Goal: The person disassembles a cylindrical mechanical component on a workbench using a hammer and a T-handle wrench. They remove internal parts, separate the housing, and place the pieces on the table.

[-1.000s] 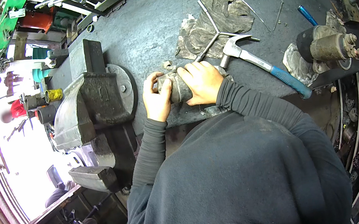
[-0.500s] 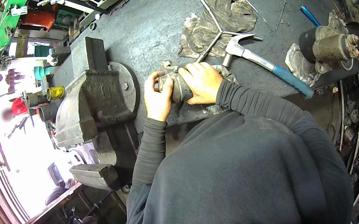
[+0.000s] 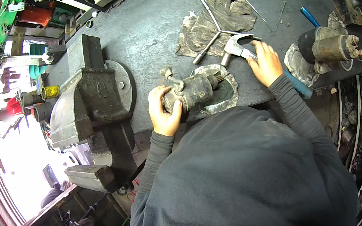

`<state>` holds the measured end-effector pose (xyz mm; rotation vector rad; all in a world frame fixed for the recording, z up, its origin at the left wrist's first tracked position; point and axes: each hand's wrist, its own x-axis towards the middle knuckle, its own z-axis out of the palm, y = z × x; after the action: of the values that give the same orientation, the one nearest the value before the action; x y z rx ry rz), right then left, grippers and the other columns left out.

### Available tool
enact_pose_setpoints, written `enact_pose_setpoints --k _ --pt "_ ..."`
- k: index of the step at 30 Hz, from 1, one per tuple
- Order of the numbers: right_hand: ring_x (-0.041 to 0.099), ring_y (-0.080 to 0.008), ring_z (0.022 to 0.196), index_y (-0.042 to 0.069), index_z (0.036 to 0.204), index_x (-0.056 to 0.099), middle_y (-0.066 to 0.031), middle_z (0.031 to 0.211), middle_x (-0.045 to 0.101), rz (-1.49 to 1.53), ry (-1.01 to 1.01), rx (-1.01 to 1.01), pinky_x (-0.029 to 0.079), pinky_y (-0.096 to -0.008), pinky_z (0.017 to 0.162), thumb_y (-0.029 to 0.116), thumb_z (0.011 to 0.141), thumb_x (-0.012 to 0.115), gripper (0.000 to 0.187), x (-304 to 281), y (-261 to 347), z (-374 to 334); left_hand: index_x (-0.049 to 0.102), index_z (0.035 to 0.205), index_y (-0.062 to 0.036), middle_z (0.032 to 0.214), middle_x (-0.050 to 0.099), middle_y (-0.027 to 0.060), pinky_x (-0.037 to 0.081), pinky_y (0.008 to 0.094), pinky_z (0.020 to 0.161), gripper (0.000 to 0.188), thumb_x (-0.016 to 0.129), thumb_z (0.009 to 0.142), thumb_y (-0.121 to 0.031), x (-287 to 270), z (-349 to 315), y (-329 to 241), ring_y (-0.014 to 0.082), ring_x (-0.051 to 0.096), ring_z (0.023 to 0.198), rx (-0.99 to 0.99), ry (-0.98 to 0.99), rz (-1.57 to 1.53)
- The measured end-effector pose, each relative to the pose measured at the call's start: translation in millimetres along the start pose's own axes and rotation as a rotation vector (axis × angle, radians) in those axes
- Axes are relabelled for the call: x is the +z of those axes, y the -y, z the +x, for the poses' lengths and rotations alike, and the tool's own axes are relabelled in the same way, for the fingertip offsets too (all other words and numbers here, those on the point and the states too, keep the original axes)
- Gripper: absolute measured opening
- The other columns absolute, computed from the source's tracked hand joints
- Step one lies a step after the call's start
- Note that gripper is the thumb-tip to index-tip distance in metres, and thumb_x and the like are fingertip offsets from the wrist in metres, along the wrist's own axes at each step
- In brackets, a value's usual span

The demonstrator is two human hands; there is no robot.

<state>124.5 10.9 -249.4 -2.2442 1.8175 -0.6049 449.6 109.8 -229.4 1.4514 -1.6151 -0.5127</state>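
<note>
My left hand (image 3: 165,114) is wrapped round the near left end of a starter motor body (image 3: 194,91), a grimy metal cylinder with a toothed shaft at its right end. It lies on the bench by the front edge, and a short lead with a lug (image 3: 172,77) sticks up from it. Beneath and beside its right end is a dirty ring-shaped metal housing or wrapping (image 3: 233,87). Over the handle of a claw hammer (image 3: 298,83) is my right hand (image 3: 267,63), fingers stretched out and thumb apart. It covers the middle of the handle; the head and blue grip show.
A large bench vise (image 3: 103,94) stands at left. Behind lies a grimy cloth (image 3: 231,9) with a three-armed wrench (image 3: 219,31) on it. Thin rods (image 3: 280,15) and a blue tool (image 3: 309,16) lie right of it. Another starter assembly (image 3: 330,49) sits at the right edge.
My right hand has left the starter motor body and moved right to the hammer. The left hand still holds the body, whose toothed end now shows.
</note>
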Motion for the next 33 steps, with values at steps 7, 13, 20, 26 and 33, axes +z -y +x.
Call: enact_pose_setpoints --k 7,13,20,26,33 --pt "0.061 -0.0402 0.096 -0.001 0.111 0.054 -0.0225 0.098 0.063 0.211 0.441 0.052 0.048 -0.0442 0.084 0.026 0.088 0.067 0.038 3 -14 26 0.059 0.113 -0.0012 0.118 0.055 0.0211 0.046 0.0422 0.096 0.046 0.074 0.072 -0.012 -4 6 -11 0.0350 0.056 0.109 0.085 0.032 0.042" --pt "0.063 -0.0304 0.071 -0.004 0.119 0.049 -0.0181 0.083 0.062 0.796 0.490 0.338 0.050 -0.0395 0.064 0.018 0.093 0.061 0.036 -42 29 0 0.059 0.111 -0.0005 0.112 0.056 0.0195 0.045 0.0403 0.095 0.041 0.072 0.073 -0.009 0 16 -22 0.0336 0.057 0.105 0.065 0.018 0.055" --pt "0.064 -0.0420 0.078 -0.002 0.098 0.059 -0.0210 0.085 0.066 0.687 0.006 -0.189 0.052 -0.0436 0.070 0.021 0.093 0.062 0.024 -46 81 -24 0.059 0.111 -0.0005 0.107 0.058 0.0166 0.046 0.0385 0.093 0.037 0.071 0.077 -0.009 5 24 -37 0.0315 0.057 0.102 -0.002 0.011 0.053" --pt "0.065 -0.0408 0.077 -0.002 0.096 0.062 -0.0201 0.085 0.066 0.675 -0.136 -0.086 0.052 -0.0438 0.069 0.018 0.092 0.064 0.021 -47 86 -44 0.059 0.113 -0.0009 0.105 0.059 0.0160 0.046 0.0366 0.092 0.035 0.070 0.081 -0.010 7 38 -54 0.0297 0.058 0.100 -0.005 0.037 0.106" --pt "0.065 -0.0395 0.072 -0.001 0.091 0.059 -0.0199 0.083 0.066 0.675 -0.153 -0.082 0.052 -0.0446 0.064 0.023 0.093 0.061 0.025 -41 81 -42 0.059 0.114 0.0024 0.109 0.059 0.0146 0.046 0.0344 0.093 0.034 0.068 0.085 -0.010 5 36 -31 0.0236 0.059 0.102 -0.229 0.009 -0.030"
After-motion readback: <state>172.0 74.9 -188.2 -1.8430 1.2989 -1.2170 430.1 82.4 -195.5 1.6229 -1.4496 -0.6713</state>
